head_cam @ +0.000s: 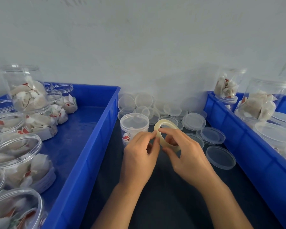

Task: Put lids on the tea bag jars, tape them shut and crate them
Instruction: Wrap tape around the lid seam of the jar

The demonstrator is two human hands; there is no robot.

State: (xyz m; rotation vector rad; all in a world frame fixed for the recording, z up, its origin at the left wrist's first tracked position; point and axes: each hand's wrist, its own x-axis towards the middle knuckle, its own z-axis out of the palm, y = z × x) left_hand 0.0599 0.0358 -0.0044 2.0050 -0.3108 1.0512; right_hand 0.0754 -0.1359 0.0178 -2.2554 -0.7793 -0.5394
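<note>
Taping step: right hand (pixel 186 151) grips the tape roll (pixel 168 136); left hand (pixel 140 154) pinches its edge. Next: free the end, apply it to the lidded jar (pixel 134 125).

Pale wall (pixel 139 38) behind dark tabletop (pixel 163 204).

Lidded jar (pixel 134 125) upright between blue crates (pixel 92 129) — tape roll (pixel 168 137) held just beside it.

no legible text anywhere
</note>
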